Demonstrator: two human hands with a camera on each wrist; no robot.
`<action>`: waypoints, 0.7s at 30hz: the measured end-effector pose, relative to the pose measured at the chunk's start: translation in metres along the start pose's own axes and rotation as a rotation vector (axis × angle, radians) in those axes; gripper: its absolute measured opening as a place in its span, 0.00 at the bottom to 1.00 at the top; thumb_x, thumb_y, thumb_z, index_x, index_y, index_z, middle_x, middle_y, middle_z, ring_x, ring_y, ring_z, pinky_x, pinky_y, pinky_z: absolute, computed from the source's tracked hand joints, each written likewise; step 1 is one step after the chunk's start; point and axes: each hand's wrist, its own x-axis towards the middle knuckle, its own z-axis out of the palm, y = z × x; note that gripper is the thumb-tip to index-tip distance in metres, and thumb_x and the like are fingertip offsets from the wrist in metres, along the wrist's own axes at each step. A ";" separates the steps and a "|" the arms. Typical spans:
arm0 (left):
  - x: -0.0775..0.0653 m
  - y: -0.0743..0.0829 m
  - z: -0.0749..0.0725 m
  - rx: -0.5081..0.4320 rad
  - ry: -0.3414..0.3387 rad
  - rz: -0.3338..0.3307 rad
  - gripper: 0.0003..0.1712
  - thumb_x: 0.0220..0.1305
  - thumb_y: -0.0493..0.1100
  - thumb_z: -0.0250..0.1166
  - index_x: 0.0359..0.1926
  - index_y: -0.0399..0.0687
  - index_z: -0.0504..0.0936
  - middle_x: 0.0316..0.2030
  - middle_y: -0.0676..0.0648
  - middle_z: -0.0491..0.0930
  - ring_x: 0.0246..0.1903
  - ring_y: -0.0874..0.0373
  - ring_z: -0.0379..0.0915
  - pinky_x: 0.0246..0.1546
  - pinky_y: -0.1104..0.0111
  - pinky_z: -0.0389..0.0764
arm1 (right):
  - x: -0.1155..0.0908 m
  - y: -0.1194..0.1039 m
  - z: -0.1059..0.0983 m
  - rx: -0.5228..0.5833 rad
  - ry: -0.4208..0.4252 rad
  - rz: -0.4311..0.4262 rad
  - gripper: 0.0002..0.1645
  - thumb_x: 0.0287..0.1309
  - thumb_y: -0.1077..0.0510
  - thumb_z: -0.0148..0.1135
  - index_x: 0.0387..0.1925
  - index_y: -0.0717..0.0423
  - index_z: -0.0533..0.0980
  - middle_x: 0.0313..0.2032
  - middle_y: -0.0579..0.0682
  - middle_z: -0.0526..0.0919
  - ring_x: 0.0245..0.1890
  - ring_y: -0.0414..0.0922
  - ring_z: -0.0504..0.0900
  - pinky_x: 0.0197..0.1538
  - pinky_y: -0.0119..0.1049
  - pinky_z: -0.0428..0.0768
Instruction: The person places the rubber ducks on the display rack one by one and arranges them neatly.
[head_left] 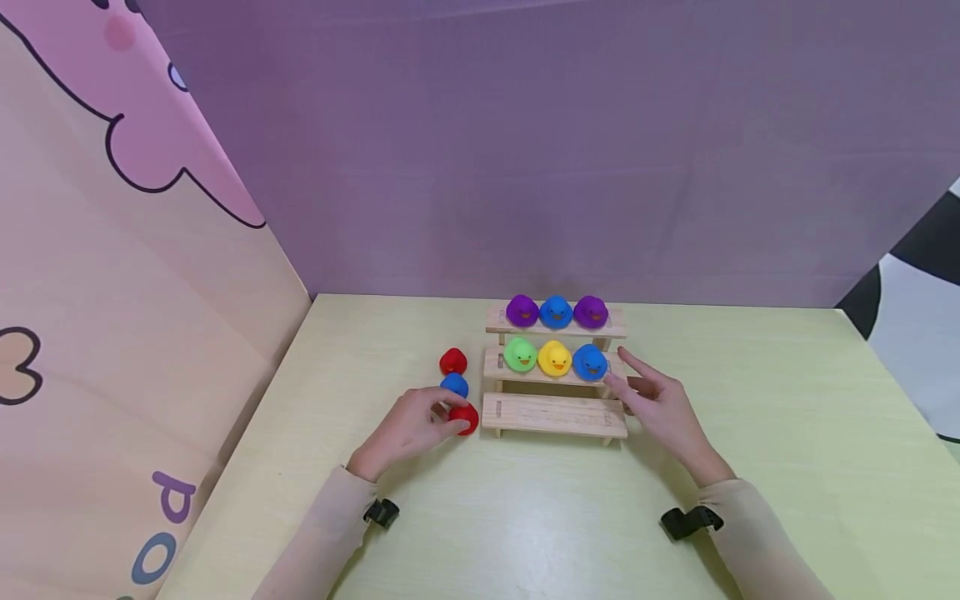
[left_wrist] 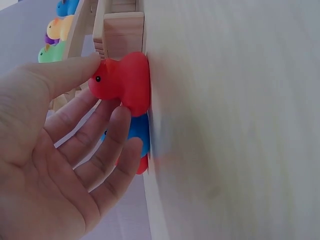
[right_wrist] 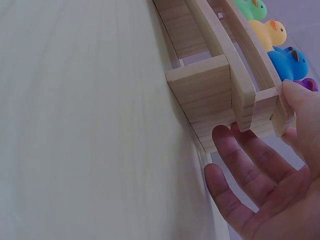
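Note:
My left hand (head_left: 411,423) pinches a red rubber duck (head_left: 465,419) between thumb and fingers, left of a three-step wooden stand (head_left: 555,414). Behind that duck are a blue duck (head_left: 454,384) and another red duck (head_left: 453,361), in a row on the table. My right hand (head_left: 663,410) is at the stand's right end, its thumb and index finger gripping the end of the middle step. In the right wrist view its other fingers (right_wrist: 245,170) hang loosely beside the stand. Green (head_left: 520,354), yellow (head_left: 555,358) and blue (head_left: 590,362) ducks sit on that step.
Purple (head_left: 522,311), blue (head_left: 556,312) and purple (head_left: 591,312) ducks sit on the top step. The bottom step bears no duck. The pale table (head_left: 495,533) meets a purple backdrop (head_left: 562,167) behind and a printed panel (head_left: 150,292) at left.

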 end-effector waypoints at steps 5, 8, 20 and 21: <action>-0.001 -0.001 0.000 0.000 0.000 0.011 0.16 0.69 0.47 0.74 0.57 0.54 0.89 0.45 0.54 0.87 0.40 0.59 0.82 0.40 0.66 0.85 | 0.000 0.001 0.000 0.001 -0.004 0.010 0.42 0.76 0.39 0.61 0.83 0.44 0.62 0.62 0.68 0.84 0.55 0.59 0.89 0.46 0.27 0.87; -0.001 -0.001 -0.001 -0.001 -0.001 0.018 0.16 0.69 0.46 0.74 0.57 0.53 0.89 0.45 0.54 0.87 0.40 0.59 0.82 0.41 0.66 0.85 | 0.000 0.001 0.000 -0.001 -0.005 0.011 0.42 0.76 0.39 0.62 0.83 0.44 0.62 0.62 0.68 0.84 0.56 0.60 0.89 0.46 0.27 0.87; 0.000 0.002 -0.002 -0.022 0.014 0.031 0.14 0.70 0.45 0.73 0.55 0.55 0.89 0.46 0.54 0.88 0.41 0.58 0.82 0.39 0.66 0.85 | 0.001 0.002 0.000 -0.006 0.000 0.006 0.42 0.76 0.39 0.61 0.83 0.45 0.62 0.61 0.69 0.84 0.55 0.62 0.89 0.46 0.26 0.86; 0.000 0.002 -0.002 -0.022 0.018 0.033 0.14 0.70 0.46 0.73 0.55 0.55 0.90 0.46 0.54 0.88 0.41 0.58 0.82 0.39 0.66 0.85 | 0.001 0.002 0.000 -0.009 0.002 0.006 0.42 0.76 0.39 0.61 0.82 0.46 0.62 0.61 0.69 0.84 0.54 0.62 0.89 0.46 0.26 0.86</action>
